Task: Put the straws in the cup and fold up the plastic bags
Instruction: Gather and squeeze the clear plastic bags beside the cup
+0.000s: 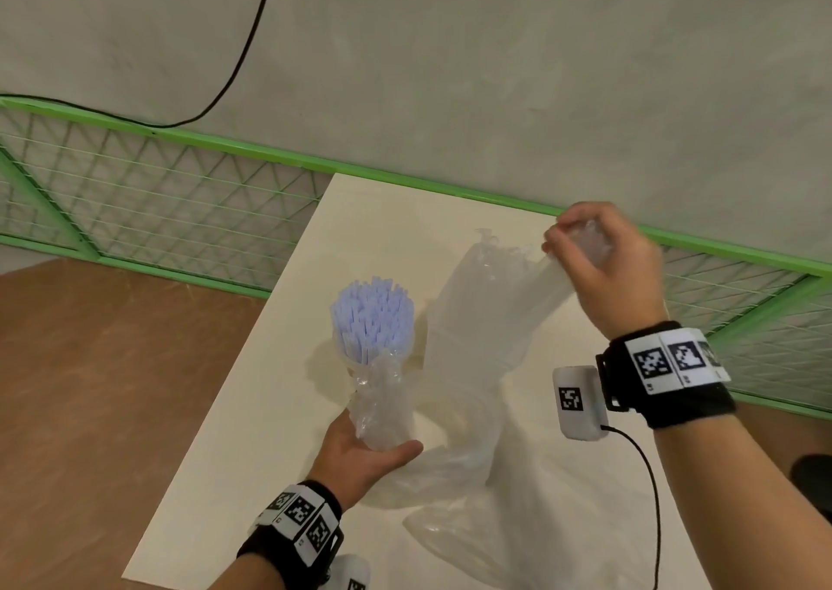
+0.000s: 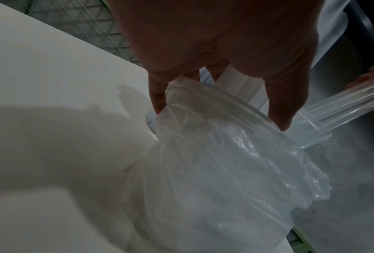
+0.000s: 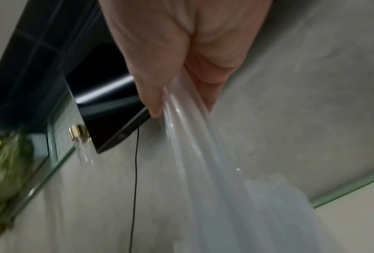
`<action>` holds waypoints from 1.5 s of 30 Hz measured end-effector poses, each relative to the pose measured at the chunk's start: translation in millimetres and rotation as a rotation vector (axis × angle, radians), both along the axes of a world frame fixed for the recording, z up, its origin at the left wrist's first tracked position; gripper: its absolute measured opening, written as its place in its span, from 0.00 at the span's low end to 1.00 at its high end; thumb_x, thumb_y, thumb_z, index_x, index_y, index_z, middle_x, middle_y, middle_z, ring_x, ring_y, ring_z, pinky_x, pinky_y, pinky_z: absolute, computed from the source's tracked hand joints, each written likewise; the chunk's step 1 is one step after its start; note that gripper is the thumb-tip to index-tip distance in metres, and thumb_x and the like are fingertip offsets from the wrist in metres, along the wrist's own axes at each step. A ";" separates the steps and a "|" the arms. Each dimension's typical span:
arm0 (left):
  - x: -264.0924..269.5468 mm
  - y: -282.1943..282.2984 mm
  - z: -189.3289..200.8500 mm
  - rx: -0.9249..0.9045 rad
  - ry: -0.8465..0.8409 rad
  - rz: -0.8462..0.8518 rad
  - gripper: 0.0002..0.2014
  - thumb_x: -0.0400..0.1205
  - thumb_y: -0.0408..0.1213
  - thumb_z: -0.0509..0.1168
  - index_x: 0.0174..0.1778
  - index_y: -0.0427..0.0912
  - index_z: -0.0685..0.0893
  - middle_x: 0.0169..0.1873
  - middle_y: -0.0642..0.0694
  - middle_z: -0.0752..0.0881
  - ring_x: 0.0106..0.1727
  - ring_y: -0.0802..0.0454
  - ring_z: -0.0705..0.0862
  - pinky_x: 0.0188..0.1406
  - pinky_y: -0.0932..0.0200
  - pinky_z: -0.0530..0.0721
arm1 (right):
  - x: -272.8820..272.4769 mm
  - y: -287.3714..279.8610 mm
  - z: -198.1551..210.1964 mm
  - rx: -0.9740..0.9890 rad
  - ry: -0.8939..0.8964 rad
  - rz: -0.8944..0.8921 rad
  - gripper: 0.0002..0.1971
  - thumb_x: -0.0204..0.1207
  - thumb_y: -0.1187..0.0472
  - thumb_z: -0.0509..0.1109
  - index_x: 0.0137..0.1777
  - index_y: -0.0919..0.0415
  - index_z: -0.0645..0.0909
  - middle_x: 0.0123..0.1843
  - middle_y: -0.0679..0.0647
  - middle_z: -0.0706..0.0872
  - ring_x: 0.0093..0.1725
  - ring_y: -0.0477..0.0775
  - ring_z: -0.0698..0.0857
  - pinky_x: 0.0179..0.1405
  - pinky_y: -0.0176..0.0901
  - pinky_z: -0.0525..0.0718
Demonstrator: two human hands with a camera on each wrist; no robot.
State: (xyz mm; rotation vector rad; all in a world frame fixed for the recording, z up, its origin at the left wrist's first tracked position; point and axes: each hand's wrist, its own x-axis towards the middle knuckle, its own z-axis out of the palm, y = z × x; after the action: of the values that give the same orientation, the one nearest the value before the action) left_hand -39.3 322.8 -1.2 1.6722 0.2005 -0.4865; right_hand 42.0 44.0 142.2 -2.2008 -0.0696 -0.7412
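My left hand point(image 1: 360, 447) grips the cup point(image 1: 382, 409) of straws point(image 1: 373, 315) on the table point(image 1: 270, 387) — right hand point(image 1: 603, 265) pinches the bag point(image 1: 495, 301) top; it looks light, slippery, floppy — best held by its edge

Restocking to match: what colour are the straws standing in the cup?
Pale lilac-blue, almost white; the straws show best in the head view.
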 end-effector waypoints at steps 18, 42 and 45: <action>-2.0 -3.9 6.6 -0.016 -0.011 -0.010 0.24 0.67 0.28 0.83 0.53 0.49 0.82 0.44 0.53 0.90 0.39 0.70 0.88 0.35 0.79 0.80 | -5.4 5.5 -75.3 -0.893 0.511 0.256 0.34 0.81 0.32 0.34 0.86 0.41 0.44 0.87 0.37 0.40 0.85 0.47 0.31 0.83 0.59 0.38; -0.5 -0.8 1.0 -0.046 -0.099 -0.108 0.26 0.69 0.26 0.81 0.60 0.48 0.82 0.47 0.60 0.91 0.49 0.63 0.89 0.44 0.73 0.82 | -58.8 98.5 -97.6 -0.094 0.395 0.585 0.16 0.69 0.62 0.77 0.57 0.56 0.83 0.52 0.44 0.84 0.52 0.39 0.81 0.55 0.30 0.76; 0.8 -0.1 -2.3 -0.048 -0.108 -0.110 0.26 0.69 0.26 0.80 0.61 0.45 0.83 0.48 0.55 0.92 0.50 0.61 0.90 0.44 0.72 0.83 | -63.5 102.4 -100.0 -0.023 0.422 0.557 0.12 0.69 0.64 0.76 0.50 0.55 0.80 0.50 0.45 0.87 0.51 0.42 0.83 0.54 0.32 0.78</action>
State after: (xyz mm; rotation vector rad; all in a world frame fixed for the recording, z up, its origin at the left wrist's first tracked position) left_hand -38.5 322.7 -3.6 1.6633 0.0170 -0.4781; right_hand -21.5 146.4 42.2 -2.1617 -0.4558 0.0332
